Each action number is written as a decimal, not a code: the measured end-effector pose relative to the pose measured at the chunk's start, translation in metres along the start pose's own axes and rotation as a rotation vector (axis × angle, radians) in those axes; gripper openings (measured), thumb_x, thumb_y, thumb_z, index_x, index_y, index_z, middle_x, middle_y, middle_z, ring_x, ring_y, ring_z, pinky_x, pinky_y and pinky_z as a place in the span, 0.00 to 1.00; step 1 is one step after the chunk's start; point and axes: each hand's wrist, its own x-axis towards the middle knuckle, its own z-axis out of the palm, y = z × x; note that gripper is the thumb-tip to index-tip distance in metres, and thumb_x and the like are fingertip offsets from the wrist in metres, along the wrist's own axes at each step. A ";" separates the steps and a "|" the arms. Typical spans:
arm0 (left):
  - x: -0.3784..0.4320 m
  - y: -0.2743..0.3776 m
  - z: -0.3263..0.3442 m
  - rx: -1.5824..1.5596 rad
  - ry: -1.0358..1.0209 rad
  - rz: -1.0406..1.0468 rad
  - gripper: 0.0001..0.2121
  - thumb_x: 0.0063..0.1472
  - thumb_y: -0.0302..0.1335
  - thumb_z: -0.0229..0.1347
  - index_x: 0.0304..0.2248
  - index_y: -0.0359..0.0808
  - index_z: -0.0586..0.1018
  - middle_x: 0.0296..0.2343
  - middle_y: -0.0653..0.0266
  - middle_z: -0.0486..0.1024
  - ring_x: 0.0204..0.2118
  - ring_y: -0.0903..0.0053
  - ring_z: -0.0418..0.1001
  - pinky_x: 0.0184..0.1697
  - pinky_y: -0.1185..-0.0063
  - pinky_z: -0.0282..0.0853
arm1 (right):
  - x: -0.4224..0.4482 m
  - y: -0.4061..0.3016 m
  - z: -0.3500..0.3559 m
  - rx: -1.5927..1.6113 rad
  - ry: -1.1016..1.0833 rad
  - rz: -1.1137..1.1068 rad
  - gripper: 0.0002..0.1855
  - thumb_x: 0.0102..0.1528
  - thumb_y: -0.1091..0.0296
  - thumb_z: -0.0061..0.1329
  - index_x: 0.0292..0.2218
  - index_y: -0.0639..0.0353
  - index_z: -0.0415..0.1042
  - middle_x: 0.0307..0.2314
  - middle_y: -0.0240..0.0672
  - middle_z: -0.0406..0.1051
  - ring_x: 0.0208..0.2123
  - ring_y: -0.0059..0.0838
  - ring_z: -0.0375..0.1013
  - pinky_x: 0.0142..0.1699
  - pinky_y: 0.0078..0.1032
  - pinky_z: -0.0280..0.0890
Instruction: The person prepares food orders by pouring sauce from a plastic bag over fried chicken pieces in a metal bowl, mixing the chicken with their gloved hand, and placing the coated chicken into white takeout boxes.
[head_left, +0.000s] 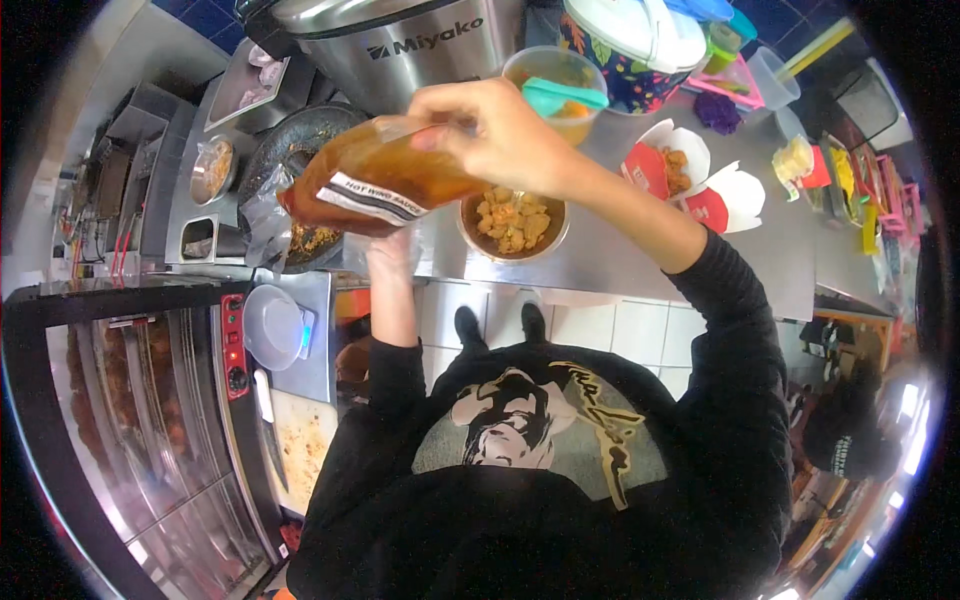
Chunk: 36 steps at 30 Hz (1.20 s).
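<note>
My right hand (487, 135) grips the upper end of a clear plastic pouch of orange-brown hot wing sauce (375, 180), which hangs tilted over the counter. Below the pouch, my left hand (391, 244) is mostly hidden behind it; whether its fingers hold the pouch or thin clear plastic cannot be told. Just right of the pouch stands a metal bowl of fried chicken pieces (514, 221). A dark stone mortar (307, 127) with crumbly orange-brown food lies behind and left of the pouch, with a crumpled clear plastic bag (268, 217) over its edge.
A steel Miyako appliance (420, 52) stands at the back, beside a plastic tub (555, 67) with a turquoise utensil. Red-and-white takeaway boxes (649, 169) are open at right. At lower left are a heated display cabinet (150, 420), a scale with a bowl (274, 326) and a knife (270, 427) on a board.
</note>
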 end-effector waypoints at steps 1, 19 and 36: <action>0.002 0.011 -0.002 -0.063 -0.013 -0.017 0.24 0.61 0.45 0.45 0.49 0.37 0.69 0.48 0.57 0.67 0.51 0.62 0.64 0.56 0.62 0.56 | -0.004 0.007 0.001 0.065 0.033 0.039 0.04 0.53 0.77 0.49 0.31 0.68 0.69 0.24 0.32 0.70 0.29 0.16 0.66 0.39 0.19 0.63; 0.037 0.018 -0.018 -0.191 0.031 -0.074 0.23 0.62 0.46 0.45 0.50 0.40 0.70 0.50 0.56 0.67 0.52 0.58 0.64 0.55 0.56 0.59 | -0.017 0.035 -0.011 0.156 0.170 0.179 0.06 0.55 0.77 0.49 0.36 0.67 0.70 0.30 0.28 0.70 0.36 0.15 0.69 0.44 0.17 0.64; 0.057 0.014 -0.011 -0.031 0.069 -0.045 0.25 0.61 0.48 0.45 0.50 0.40 0.69 0.49 0.57 0.67 0.51 0.59 0.65 0.54 0.57 0.60 | -0.011 0.042 -0.017 0.139 0.183 0.198 0.07 0.55 0.73 0.51 0.34 0.66 0.70 0.25 0.25 0.69 0.31 0.12 0.66 0.38 0.16 0.62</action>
